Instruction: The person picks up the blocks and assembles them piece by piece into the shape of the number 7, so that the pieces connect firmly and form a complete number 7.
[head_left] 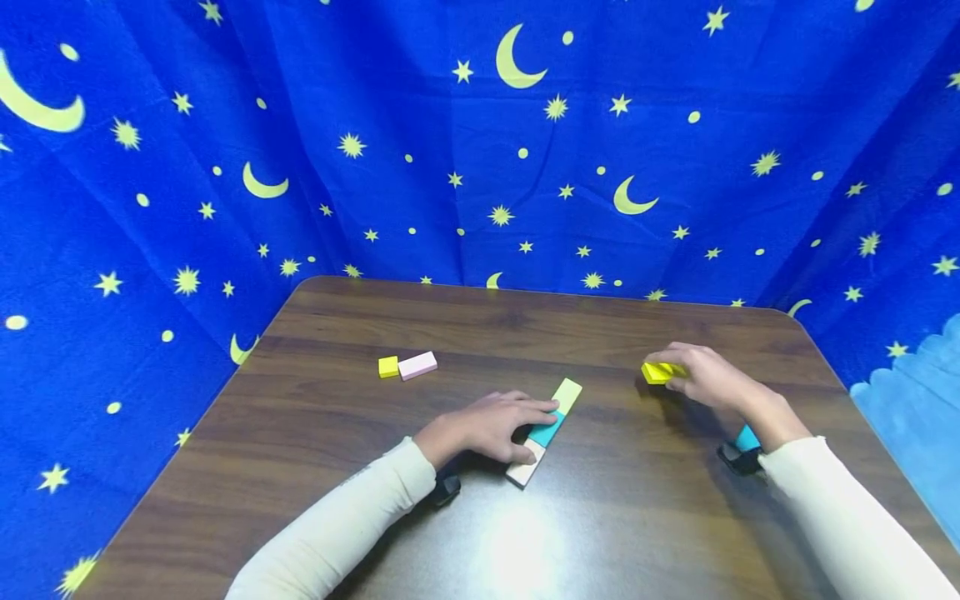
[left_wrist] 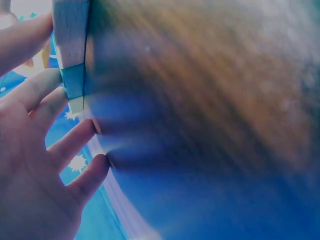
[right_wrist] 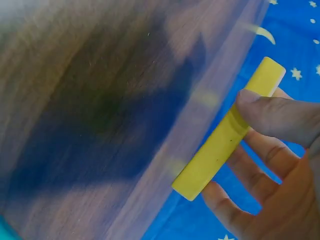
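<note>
1) The right hand (head_left: 705, 381) has its grip narrow, holding the long yellow block (right_wrist: 220, 145) between thumb and fingers, near the right side of the table (head_left: 622, 517)
2) The left hand (head_left: 495, 425) spreads its fingers, touching a row, end to end: cream block (head_left: 526, 469), teal block (head_left: 546, 431), lime block (head_left: 566, 393)
3) Further left lie a pink block (head_left: 417, 365) and a small yellow block (head_left: 388, 367)
4) The step seems to be handling the yellow one while steadying the row; the next move probably calls for level, gentle placing

Got a long yellow block (right_wrist: 215, 155) held just off the surface (head_left: 637, 517), plus a cream block (head_left: 525, 472), teal block (head_left: 546, 431) and pale-yellow block (head_left: 568, 392) lying flat, end to end, kinda slanted row.
</note>
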